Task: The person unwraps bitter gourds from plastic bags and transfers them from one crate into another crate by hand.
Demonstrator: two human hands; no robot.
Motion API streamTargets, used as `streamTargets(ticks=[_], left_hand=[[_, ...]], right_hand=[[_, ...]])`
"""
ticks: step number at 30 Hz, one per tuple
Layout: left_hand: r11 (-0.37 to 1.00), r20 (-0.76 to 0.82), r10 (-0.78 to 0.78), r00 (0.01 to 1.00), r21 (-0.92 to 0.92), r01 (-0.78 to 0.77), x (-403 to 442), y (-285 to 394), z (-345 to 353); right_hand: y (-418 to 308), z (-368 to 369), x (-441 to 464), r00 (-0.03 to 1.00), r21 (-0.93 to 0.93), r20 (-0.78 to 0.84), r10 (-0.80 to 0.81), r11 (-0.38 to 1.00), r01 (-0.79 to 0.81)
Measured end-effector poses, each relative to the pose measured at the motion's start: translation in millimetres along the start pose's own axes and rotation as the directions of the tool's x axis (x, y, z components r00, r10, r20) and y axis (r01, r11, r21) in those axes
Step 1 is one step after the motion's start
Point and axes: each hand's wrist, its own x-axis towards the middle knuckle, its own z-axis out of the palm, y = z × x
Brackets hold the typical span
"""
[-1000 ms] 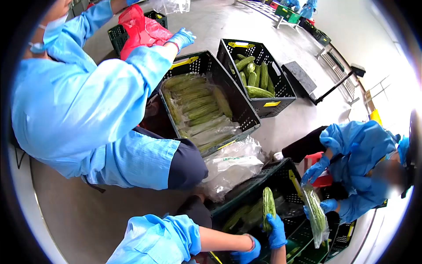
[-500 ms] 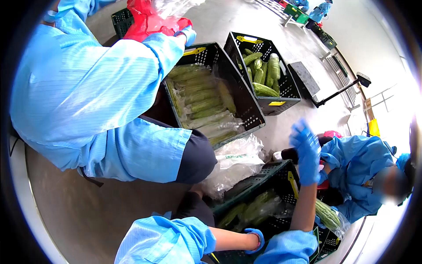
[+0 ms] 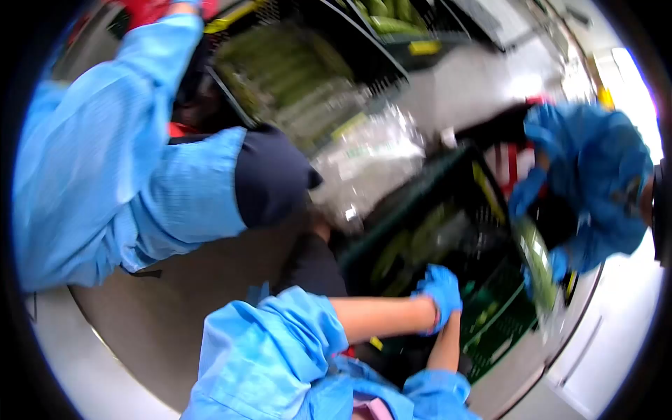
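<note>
Although blur softens the whole view, two co-workers can be counted: the left co-worker [image 3: 126, 168] and the right co-worker [image 3: 595, 175], each in a blue gown. Four crates are visible:

1. The large crate [image 3: 353, 49], black, contains a layer of packed gourds [image 3: 280, 66]; blur prevents a count
2. The rear crate [image 3: 406, 57] stands just beside the large crate, is cut by the top edge of the view, and contains several loose gourds [image 3: 395, 25]
3. The near crate [image 3: 409, 199], dark green, contains bagged gourds [image 3: 432, 225]; their number cannot be read
4. The green crate [image 3: 498, 325] is located at the lower right of the near crate

One heap of clear bags [image 3: 374, 157] lies between the large crate and the near crate. One red bag [image 3: 143, 12] is at the upper left, near the left co-worker's arm. One held gourd [image 3: 537, 262], bagged and tilted, is at the right co-worker's gloved hands. Two blue-gloved hands belong to the wearer: the left hand [image 3: 444, 309] and the right hand [image 3: 439, 281]. They overlap above the near crate, with the bagged gourds to their upper left; finger opening and grip cannot be told for either hand
</note>
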Motion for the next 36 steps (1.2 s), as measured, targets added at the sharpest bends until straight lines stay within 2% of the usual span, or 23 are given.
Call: streamTargets(ticks=[1, 2, 3, 4, 5, 6, 7, 8, 10, 12, 14, 16, 17, 18, 19, 20, 21, 23, 25, 27, 31, 34, 36], left_hand=[[0.983, -0.119, -0.066, 0.991, -0.181, 0.044, 5, -6, 1], [0.956, -0.260, 0.291, 0.921, 0.048, -0.289, -24, -26, -28], [0.954, -0.273, 0.297, 0.915, 0.038, -0.299, -44, -39, -68], [0.976, -0.442, 0.207, 0.873, 0.039, -0.212, -52, -47, -91], [0.989, -0.635, 0.050, 0.771, -0.079, -0.128, -45, -55, -100], [0.981, -0.757, 0.007, 0.653, -0.120, -0.150, -47, -61, -111], [0.913, -0.909, 0.002, 0.417, -0.168, -0.371, -42, -69, -108], [0.856, -0.933, -0.030, 0.360, -0.210, -0.473, -38, -75, -111], [0.582, -0.713, -0.232, 0.662, -0.647, -0.493, -53, -75, -124], [0.500, -0.645, -0.231, 0.729, -0.721, -0.479, -54, -73, -128], [0.425, -0.611, -0.226, 0.758, -0.762, -0.488, -51, -74, -127], [0.366, -0.620, -0.216, 0.754, -0.768, -0.526, -44, -71, -124], [0.334, -0.585, -0.214, 0.782, -0.796, -0.504, -44, -70, -126], [0.363, -0.625, -0.205, 0.753, -0.763, -0.534, -36, -72, -122], [0.300, -0.581, -0.209, 0.787, -0.804, -0.514, -35, -72, -122], [0.235, -0.537, -0.209, 0.817, -0.839, -0.491, -36, -70, -124], [0.165, -0.488, -0.215, 0.846, -0.872, -0.461, -39, -68, -125], [0.194, -0.491, -0.224, 0.842, -0.869, -0.455, -35, -69, -125], [0.164, -0.477, -0.228, 0.849, -0.878, -0.450, -33, -70, -125], [0.157, -0.444, -0.233, 0.865, -0.895, -0.417, -32, -70, -126], [0.188, -0.489, -0.232, 0.841, -0.871, -0.454, -26, -69, -127], [0.190, -0.524, -0.222, 0.822, -0.851, -0.491, -21, -70, -125], [0.175, -0.511, -0.224, 0.830, -0.859, -0.481, -23, -69, -127]], right_hand=[[10, 1, 12, 0.997, -0.159, -0.005, -0.082, 0.984, 0.080], [26, 1, 23, 0.986, -0.311, -0.004, -0.168, 0.937, 0.158], [47, 0, 35, 0.976, -0.421, 0.000, -0.219, 0.885, 0.199], [70, 2, 45, 0.972, -0.505, 0.001, -0.237, 0.839, 0.205], [87, 5, 54, 0.980, -0.533, -0.012, -0.199, 0.830, 0.162], [100, 10, 61, 0.992, -0.541, -0.040, -0.118, 0.837, 0.077], [109, 14, 64, 0.997, -0.476, -0.063, 0.037, 0.877, -0.063], [118, 19, 67, 0.978, -0.413, -0.085, 0.191, 0.887, -0.209], [167, 33, 81, 0.922, -0.320, -0.094, 0.375, 0.866, -0.384], [192, 53, 76, 0.942, -0.533, -0.079, 0.325, 0.785, -0.316], [215, 81, 59, 0.869, -0.348, -0.152, 0.470, 0.798, -0.492], [229, 108, 43, 0.867, -0.039, -0.098, 0.489, 0.868, -0.494], [258, 126, 41, 0.882, -0.033, -0.095, 0.462, 0.884, -0.466], [313, 154, 44, 0.897, -0.026, -0.092, 0.432, 0.900, -0.436], [410, 199, 60, 0.882, -0.349, -0.298, 0.365, 0.818, -0.456], [364, 194, 48, 0.881, -0.118, -0.190, 0.434, 0.880, -0.459], [341, 196, 43, 0.870, -0.009, -0.133, 0.474, 0.877, -0.480], [315, 202, 37, 0.847, 0.203, -0.036, 0.530, 0.834, -0.514], [289, 199, 34, 0.824, 0.436, 0.104, 0.557, 0.719, -0.541], [279, 196, 34, 0.794, 0.640, 0.268, 0.546, 0.515, -0.570], [275, 197, 23, 0.759, 0.769, 0.498, 0.420, 0.192, -0.610], [257, 202, 11, 0.736, 0.766, 0.580, 0.348, 0.076, -0.639], [206, 195, -4, 0.743, 0.769, 0.571, 0.348, 0.090, -0.633]])
